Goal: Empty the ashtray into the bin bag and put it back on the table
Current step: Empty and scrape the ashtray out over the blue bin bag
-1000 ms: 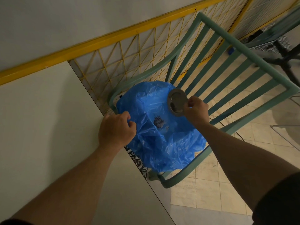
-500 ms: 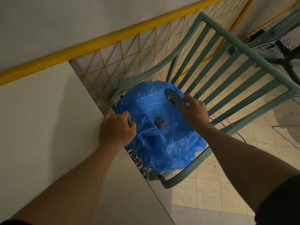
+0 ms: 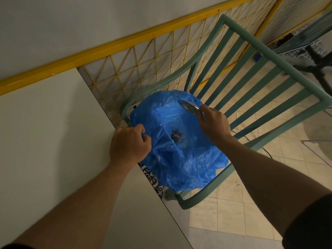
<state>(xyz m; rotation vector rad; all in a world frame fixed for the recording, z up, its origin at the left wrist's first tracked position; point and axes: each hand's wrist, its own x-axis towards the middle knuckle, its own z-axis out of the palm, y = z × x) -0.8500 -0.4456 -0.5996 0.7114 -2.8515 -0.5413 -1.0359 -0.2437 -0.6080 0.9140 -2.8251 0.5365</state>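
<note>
A blue bin bag [image 3: 181, 159] lies open on the seat of a green chair beside the table. A dark heap of ash [image 3: 177, 136] sits in its middle. My left hand [image 3: 129, 145] grips the bag's near-left rim at the table edge. My right hand [image 3: 213, 124] holds a round metal ashtray [image 3: 189, 107] by its rim, tilted almost edge-on over the far right part of the bag.
The pale table [image 3: 53, 150] fills the left, its edge running diagonally under my left hand. The green slatted chair [image 3: 260, 72] stands against a yellow mesh fence [image 3: 147, 56]. Tiled floor [image 3: 224, 212] lies to the right, with a dark table base [image 3: 319, 63] at far right.
My right hand has turned the ashtray from facing me to nearly edge-on and shifted it slightly left over the bag. The left hand has kept its hold on the bag's rim.
</note>
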